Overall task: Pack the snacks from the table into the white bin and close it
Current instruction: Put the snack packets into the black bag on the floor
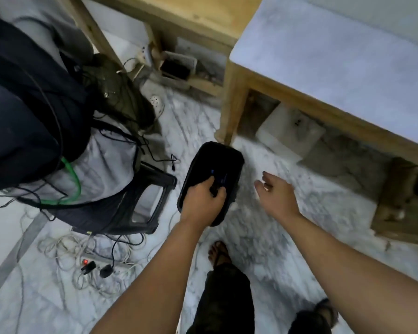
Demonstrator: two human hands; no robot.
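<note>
Forearms fill the lower frame; both bare, reaching forward and down over marble floor [263, 237].

Left hand [203, 201]: fingers and thumb curled round a central handle on a black lid [210, 169] or cover, rounded-rectangular, dark, motion-blurred. Held above the floor, tilted. Whether it belongs to the white bin cannot be told.

Right hand [276, 195]: fingers straight and apart, holding nothing, just right of the gripped lid, not touching it.

Handling (judgement): lid carried one-handed, so probably light, stiff plastic; the central handle looks like the natural hold, though it may swing if gripped loosely.

Task items: no snacks visible. Beyond the grip, up and right, a wooden table [336, 68] with a pale top; the visible part shows nothing on it. A white box-like shape [287, 133] sits under that table, beyond the right hand; possibly the bin, too blurred to confirm, contents not visible.

Left of the grip: black plastic stool [140, 203], power strip [101, 260] with tangled cables near it.
</note>
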